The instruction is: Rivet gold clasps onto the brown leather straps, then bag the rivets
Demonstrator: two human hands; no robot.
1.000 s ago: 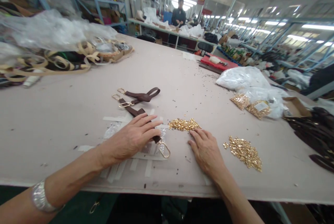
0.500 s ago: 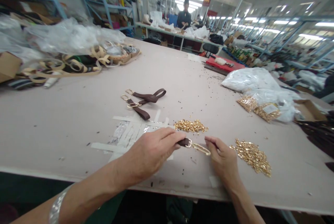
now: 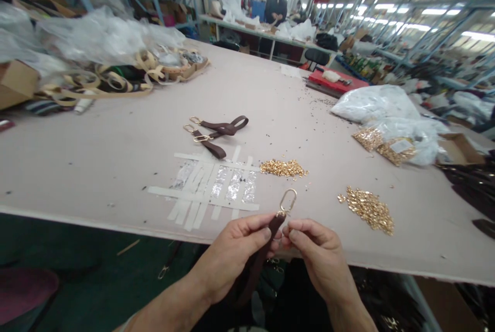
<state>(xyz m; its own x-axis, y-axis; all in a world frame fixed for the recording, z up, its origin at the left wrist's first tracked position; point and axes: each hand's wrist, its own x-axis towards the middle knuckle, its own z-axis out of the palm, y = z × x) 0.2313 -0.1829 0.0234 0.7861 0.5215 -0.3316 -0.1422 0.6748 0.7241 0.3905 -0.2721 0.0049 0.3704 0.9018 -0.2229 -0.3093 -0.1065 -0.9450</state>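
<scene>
In the head view, my left hand (image 3: 234,249) grips a dark brown strap (image 3: 255,272) just below its upper end. A gold oval clasp (image 3: 282,201) is fixed to that end and points away over the table edge. The strap's lower part hangs down towards my lap. My right hand (image 3: 323,252) is beside the strap, thumb and forefinger pinched together close to the clasp end; whatever they hold is too small to name. Beyond my hands lies a heap of small gold metal pieces (image 3: 284,168). A second gold heap (image 3: 369,209) lies to the right.
Brown straps with gold clasps (image 3: 224,129) lie mid-table, behind taped-down plastic (image 3: 216,182). Plastic bags (image 3: 379,102), packets of gold pieces (image 3: 396,151) and a cardboard box (image 3: 462,149) are at right. Tan strips (image 3: 88,84) pile up at left. Another person (image 3: 275,8) stands at a far table.
The strap end has come nearer to me, and its clasp has turned from pointing right to pointing away. My right hand has moved in against the strap, fingers now pinched.
</scene>
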